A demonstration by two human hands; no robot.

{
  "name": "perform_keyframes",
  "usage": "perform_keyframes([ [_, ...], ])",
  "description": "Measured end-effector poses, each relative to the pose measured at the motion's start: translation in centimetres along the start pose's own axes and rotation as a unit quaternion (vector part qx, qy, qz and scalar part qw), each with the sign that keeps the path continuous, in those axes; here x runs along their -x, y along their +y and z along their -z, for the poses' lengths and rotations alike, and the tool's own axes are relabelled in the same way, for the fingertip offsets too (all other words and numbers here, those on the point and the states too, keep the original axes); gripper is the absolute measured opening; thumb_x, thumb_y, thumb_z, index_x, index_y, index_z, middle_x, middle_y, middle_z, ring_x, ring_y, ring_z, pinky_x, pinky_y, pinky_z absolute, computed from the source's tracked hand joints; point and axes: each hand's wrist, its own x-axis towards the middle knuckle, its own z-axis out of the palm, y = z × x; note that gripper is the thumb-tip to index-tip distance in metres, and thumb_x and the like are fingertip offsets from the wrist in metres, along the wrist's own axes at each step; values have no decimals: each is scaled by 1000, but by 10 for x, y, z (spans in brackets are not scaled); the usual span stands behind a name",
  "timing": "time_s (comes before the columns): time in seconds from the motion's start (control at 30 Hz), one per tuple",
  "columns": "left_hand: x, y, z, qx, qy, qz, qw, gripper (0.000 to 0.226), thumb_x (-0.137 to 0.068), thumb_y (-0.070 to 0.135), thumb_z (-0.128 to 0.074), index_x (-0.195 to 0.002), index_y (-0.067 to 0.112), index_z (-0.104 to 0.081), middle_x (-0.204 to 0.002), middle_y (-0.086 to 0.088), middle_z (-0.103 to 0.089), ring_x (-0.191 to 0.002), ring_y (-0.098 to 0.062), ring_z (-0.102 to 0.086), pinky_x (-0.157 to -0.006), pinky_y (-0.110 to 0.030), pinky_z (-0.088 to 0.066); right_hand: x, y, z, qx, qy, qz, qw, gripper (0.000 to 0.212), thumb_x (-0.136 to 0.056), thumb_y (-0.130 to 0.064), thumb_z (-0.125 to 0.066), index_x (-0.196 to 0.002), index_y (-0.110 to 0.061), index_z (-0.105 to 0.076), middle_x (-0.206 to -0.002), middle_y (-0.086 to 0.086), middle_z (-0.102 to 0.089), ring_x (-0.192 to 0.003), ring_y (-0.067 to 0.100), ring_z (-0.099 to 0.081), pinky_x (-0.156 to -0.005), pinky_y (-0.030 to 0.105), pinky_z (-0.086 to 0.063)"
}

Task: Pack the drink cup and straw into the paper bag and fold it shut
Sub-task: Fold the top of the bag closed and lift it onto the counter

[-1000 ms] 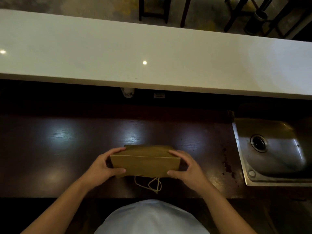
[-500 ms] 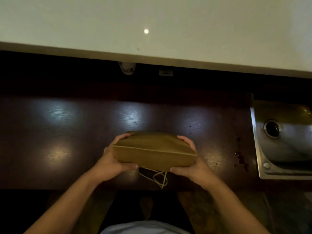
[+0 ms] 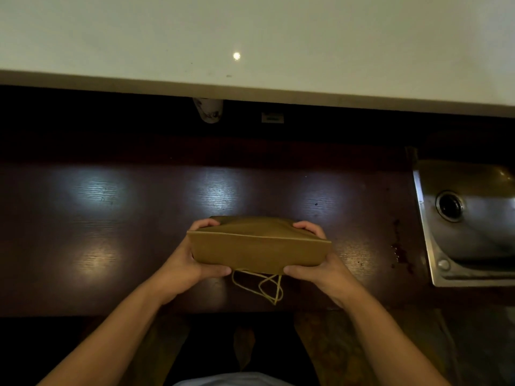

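Note:
A brown paper bag [image 3: 257,246] stands on the dark wooden counter [image 3: 106,218], its top folded over toward me so the flap faces the camera. Its pale string handles [image 3: 262,286] dangle below the fold. My left hand [image 3: 189,260] grips the bag's left end, thumb under the flap and fingers behind. My right hand [image 3: 320,263] holds the right end the same way. The drink cup and straw are hidden from view.
A steel sink [image 3: 468,218] with a drain is set into the counter at the right, with dark red drips [image 3: 398,252] beside it. A raised white bar top [image 3: 250,45] runs across the back. Under its edge sits a white cup [image 3: 209,110].
The view has tilted down and closer. The bag's folded top has been pressed flatter toward me, with both hands staying on its ends.

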Motion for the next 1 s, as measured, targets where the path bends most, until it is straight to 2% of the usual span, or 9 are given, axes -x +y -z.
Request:
perform_keyframes([
  [0.1,-1,-2,1,20,3,7,1000,86,-49,2,-90,-122,27,-52,-123,-17,-60,-100,-18,-61,-81,-32,-56,-3,2,-2,-38,-14,-17,999,82,-58,-11,-90,-126,-36,-51,-124,-2,-57,-105,13,-62,-82,31,-58],
  [0.2,-4,1,2,35,-1,16,999,86,-50,-1,-89,-122,25,-51,-122,-20,-60,-102,-22,-61,-84,-37,-55,-6,1,-3,-74,-19,-29,997,81,-58,-7,-89,-124,-35,-53,-124,3,-56,-108,21,-59,-89,46,-57],
  [0.27,-5,5,4,34,-4,16,999,84,-49,0,-89,-120,25,-51,-117,-16,-61,-100,-21,-61,-81,-34,-56,-7,-1,-2,-76,-15,-22,997,81,-58,-8,-90,-125,-33,-53,-125,7,-55,-108,24,-58,-91,49,-55],
  [0.4,-3,20,7,19,-1,-2,1000,80,-47,6,-91,-114,30,-53,-113,-11,-61,-97,-19,-61,-82,-36,-54,-4,-5,-2,-68,-5,-13,998,86,-56,-17,-95,-129,-32,-51,-126,3,-56,-106,19,-60,-83,34,-56],
  [0.53,2,42,12,1,0,-21,1000,79,-50,4,-89,-115,28,-52,-115,-16,-60,-95,-19,-61,-79,-33,-56,0,-21,-4,-69,8,8,998,87,-54,-22,-96,-128,-31,-51,-122,-5,-59,-104,16,-61,-82,34,-55],
  [0.73,10,93,27,-22,-3,-69,997,78,-55,0,-91,-115,32,-53,-112,-10,-63,-92,-15,-65,-72,-29,-57,5,-85,-4,-49,3,57,997,76,-58,-14,-91,-122,-33,-55,-107,-6,-66,-95,11,-64,-75,30,-57],
  [0.87,17,138,34,-39,20,-117,992,77,-57,-9,-89,-117,26,-54,-111,-14,-66,-89,-10,-69,-70,-25,-57,8,-140,-4,-64,-15,98,993,69,-58,-10,-88,-117,-31,-59,-111,7,-65,-102,23,-63,-82,42,-56],
  [0.93,21,161,37,-30,40,-136,990,80,-53,-7,-90,-120,19,-54,-111,-16,-69,-93,-14,-70,-71,-23,-57,8,-165,-3,-68,-23,109,991,73,-56,-5,-89,-119,-29,-59,-112,10,-66,-103,23,-64,-80,36,-56],
  [1.0,27,184,39,-28,51,-153,986,81,-49,3,-90,-122,11,-56,-112,-16,-71,-101,-22,-70,-75,-25,-57,7,-188,-1,-64,-18,119,991,85,-51,-3,-92,-127,-16,-56,-113,12,-69,-102,21,-67,-79,29,-57],
])
